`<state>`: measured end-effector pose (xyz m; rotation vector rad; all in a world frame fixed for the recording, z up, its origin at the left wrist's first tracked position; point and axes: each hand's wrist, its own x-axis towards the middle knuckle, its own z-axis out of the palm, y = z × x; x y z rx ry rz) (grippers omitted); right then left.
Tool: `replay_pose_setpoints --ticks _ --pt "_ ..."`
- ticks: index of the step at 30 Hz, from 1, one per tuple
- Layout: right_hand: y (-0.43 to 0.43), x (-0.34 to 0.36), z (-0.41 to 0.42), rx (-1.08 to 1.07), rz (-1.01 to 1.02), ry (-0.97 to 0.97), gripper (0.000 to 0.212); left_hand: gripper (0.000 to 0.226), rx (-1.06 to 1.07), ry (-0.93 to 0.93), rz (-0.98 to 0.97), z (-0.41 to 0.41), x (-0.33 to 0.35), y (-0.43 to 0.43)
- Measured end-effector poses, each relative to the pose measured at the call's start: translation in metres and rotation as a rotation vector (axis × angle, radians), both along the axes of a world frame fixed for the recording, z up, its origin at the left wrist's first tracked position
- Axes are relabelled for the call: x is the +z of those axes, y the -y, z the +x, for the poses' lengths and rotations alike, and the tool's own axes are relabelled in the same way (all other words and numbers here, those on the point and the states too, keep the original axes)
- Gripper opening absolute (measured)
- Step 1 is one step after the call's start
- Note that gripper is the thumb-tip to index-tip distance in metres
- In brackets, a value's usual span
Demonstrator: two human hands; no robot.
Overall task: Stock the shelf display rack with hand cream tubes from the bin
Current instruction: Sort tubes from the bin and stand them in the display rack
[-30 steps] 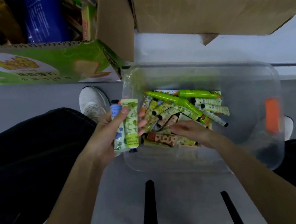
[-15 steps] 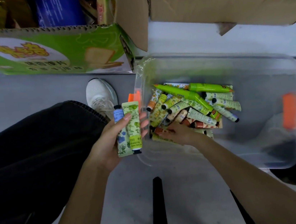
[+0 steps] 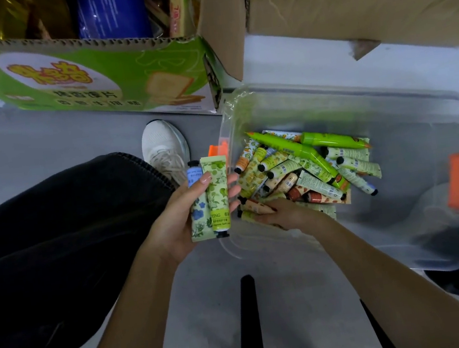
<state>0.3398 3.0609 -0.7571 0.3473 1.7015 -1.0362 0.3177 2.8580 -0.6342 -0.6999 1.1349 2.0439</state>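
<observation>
A clear plastic bin (image 3: 442, 248) with orange latches sits on the grey floor and holds several patterned hand cream tubes (image 3: 304, 175) heaped at its left end. My left hand (image 3: 181, 218) hovers just outside the bin's left wall, gripping two tubes side by side: a green one (image 3: 218, 195) and a blue-flowered one (image 3: 200, 212). My right hand (image 3: 283, 213) is inside the bin at the near edge of the heap, fingers curled around a peach-coloured tube (image 3: 256, 207). No shelf rack is in view.
A green printed carton (image 3: 87, 75) and a brown cardboard box (image 3: 346, 3) stand behind the bin. My dark trouser leg (image 3: 56, 240) and white shoe (image 3: 165, 150) lie at left. Two black bars (image 3: 249, 323) cross the floor near me.
The view has shifted, so the bin sits further right in the frame. My right hand has slid left through the heap toward the bin's left wall. My left hand still holds the same two tubes.
</observation>
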Motion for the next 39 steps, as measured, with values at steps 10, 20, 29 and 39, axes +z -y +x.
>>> replay_pose_setpoints --ticks 10,20,29,39 --pt "-0.041 0.07 -0.002 -0.562 -0.289 0.054 0.029 0.07 -0.005 -0.085 0.105 -0.006 0.008 -0.018" --pt "-0.029 0.149 0.009 -0.843 -0.447 -0.271 0.014 0.047 0.024 -0.091 -0.056 -0.01 0.026 -0.078" --pt "-0.026 0.166 0.007 -0.902 -0.347 -0.345 0.058 0.041 -0.088 -0.254 -0.192 -0.012 0.041 -0.102" --pt "-0.016 0.169 0.006 -0.869 -0.279 -0.6 0.018 0.064 0.029 -0.156 -0.134 -0.008 0.036 -0.125"
